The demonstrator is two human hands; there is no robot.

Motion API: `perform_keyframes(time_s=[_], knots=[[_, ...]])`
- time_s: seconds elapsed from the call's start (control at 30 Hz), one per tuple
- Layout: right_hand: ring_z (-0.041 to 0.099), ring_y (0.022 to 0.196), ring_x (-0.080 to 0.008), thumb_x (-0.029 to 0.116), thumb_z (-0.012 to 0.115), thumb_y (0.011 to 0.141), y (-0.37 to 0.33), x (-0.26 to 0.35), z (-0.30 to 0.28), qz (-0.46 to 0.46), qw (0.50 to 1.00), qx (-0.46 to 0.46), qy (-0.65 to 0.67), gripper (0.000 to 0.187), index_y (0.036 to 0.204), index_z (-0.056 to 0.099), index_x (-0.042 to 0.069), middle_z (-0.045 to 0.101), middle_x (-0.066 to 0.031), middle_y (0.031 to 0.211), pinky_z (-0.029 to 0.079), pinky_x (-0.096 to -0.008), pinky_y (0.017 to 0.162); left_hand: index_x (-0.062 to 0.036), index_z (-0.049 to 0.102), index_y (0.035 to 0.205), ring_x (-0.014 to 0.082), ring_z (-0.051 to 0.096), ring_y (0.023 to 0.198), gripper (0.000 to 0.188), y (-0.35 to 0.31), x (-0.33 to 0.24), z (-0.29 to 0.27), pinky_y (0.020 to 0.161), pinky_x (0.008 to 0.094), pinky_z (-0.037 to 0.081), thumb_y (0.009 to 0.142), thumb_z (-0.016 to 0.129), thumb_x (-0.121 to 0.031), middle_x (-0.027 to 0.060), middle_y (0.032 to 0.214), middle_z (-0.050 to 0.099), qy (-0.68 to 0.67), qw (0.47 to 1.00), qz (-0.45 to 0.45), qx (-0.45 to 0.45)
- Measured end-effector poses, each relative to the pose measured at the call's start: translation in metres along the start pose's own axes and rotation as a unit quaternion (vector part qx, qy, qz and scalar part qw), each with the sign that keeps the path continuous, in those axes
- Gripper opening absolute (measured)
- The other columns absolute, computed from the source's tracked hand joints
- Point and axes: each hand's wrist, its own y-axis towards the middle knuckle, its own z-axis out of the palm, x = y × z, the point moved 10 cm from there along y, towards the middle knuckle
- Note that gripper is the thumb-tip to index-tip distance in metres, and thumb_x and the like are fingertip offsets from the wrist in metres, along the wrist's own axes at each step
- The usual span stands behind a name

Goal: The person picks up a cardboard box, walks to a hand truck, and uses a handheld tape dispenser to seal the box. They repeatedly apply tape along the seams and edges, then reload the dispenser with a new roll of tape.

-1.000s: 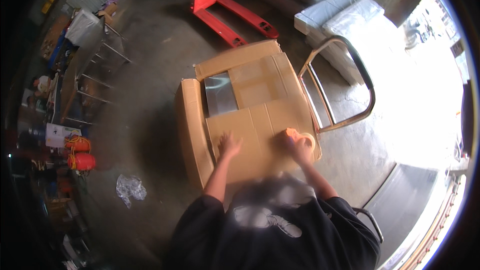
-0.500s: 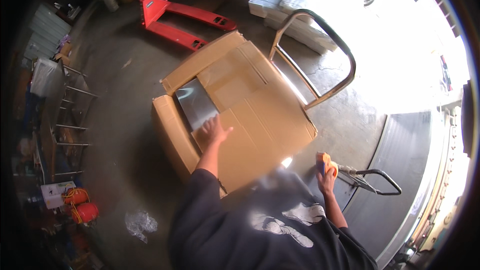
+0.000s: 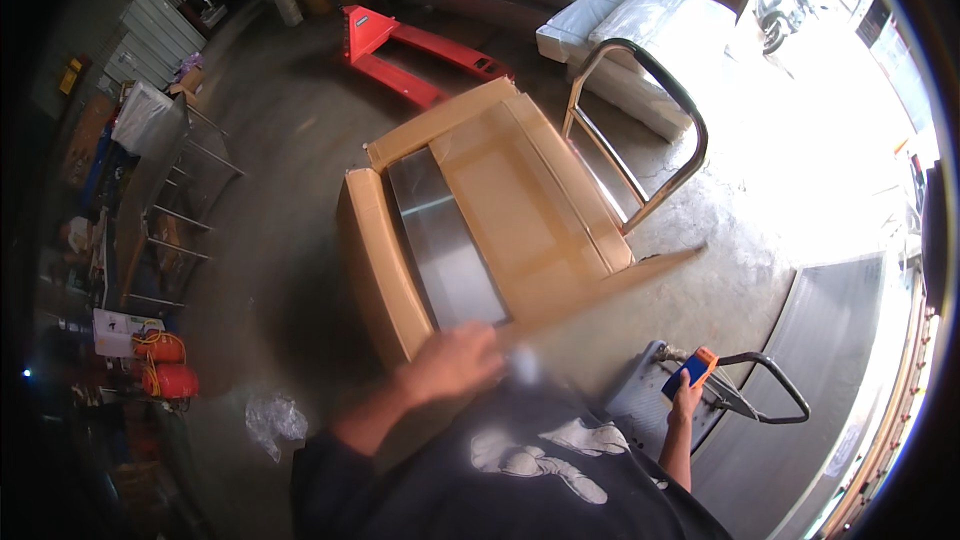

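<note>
A large cardboard box (image 3: 540,195) stands before me, its top partly open. Through the gap at its left a shiny grey sheet-like surface (image 3: 440,240) shows, beside a long raised side flap (image 3: 388,250). The near flap (image 3: 655,268) stands outward, seen almost edge-on. My left hand (image 3: 455,358) is over the box's near left edge, smeared by motion; its fingers cannot be made out. Lower right, my right hand (image 3: 686,398) is closed around an orange and blue hand-held tool (image 3: 692,372), whose exact kind I cannot tell.
A trolley handle (image 3: 690,105) rises behind the box. Beyond are a red pallet jack (image 3: 400,50) and wrapped white slabs (image 3: 630,20). Right of me are a second small trolley (image 3: 640,405) and a grey panel (image 3: 830,340). Metal-legged frames (image 3: 150,210) and crumpled plastic (image 3: 275,420) are left.
The near flap has swung up off the box top, uncovering more of the grey surface. My left hand has come back toward me. The view has shifted; my right hand still holds the tool.
</note>
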Motion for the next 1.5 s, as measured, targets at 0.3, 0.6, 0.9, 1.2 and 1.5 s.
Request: perform_keyframes(time_s=[0.3,0.6,0.9,1.2,1.5], knots=[[0.064,0.078,-0.0124,0.04,0.068,0.098,0.005,0.021,-0.074,0.064,0.996,0.015,0.056,0.036,0.113,0.067,0.007,0.067,0.0011,0.092,0.052,-0.0298,0.076,-0.0064,0.056,0.139,0.0263,0.063,0.12,0.058,-0.035,-0.033,0.178,0.103,0.0398,0.05,0.1,0.063,-0.049,0.0135,0.133,0.063,-0.2,0.961,0.028,0.187],[0.062,0.091,-0.0156,0.032,0.067,0.099,-0.044,-0.006,-0.121,0.093,0.994,-0.043,0.042,0.041,0.127,0.059,0.003,0.064,-0.0033,0.101,0.051,-0.0363,0.084,0.0079,0.037,0.15,0.0413,0.043,0.142,0.092,0.145,0.238,0.278,0.118,0.0485,0.037,0.09,0.07,-0.053,0.0306,0.155,0.041,-0.457,0.756,-0.434,-0.179],[0.058,0.113,-0.0236,0.021,0.069,0.098,-0.06,0.194,-0.111,-0.27,0.927,-0.201,-0.166,0.051,0.141,0.048,0.002,0.058,-0.012,0.128,0.045,-0.037,0.101,0.0095,0.069,0.117,0.0255,0.069,0.105,0.043,0.177,0.193,0.212,0.091,0.0389,0.053,0.093,0.065,-0.025,0.0199,0.111,0.074,-0.452,0.79,-0.298,-0.286],[0.059,0.101,-0.0233,0.019,0.066,0.1,-0.049,0.341,0.186,-0.368,0.901,0.04,-0.228,0.042,0.131,0.045,0.0,0.059,-0.0132,0.115,0.049,-0.0362,0.09,0.0193,0.057,0.111,0.0293,0.064,0.11,0.072,0.288,0.021,0.15,0.091,0.0468,0.051,0.092,0.067,-0.049,0.0318,0.112,0.067,-0.496,0.857,-0.092,-0.105],[0.057,0.109,-0.0218,0.021,0.093,0.069,-0.062,0.34,0.277,-0.364,0.903,0.159,-0.165,0.089,0.135,0.037,0.003,0.055,-0.0115,0.121,0.05,-0.0359,0.092,0.0076,0.063,0.079,0.0224,0.058,0.066,0.057,0.307,0.005,0.131,0.063,0.0463,0.051,0.087,0.072,-0.049,0.0189,0.07,0.061,-0.394,0.913,-0.039,-0.102]])
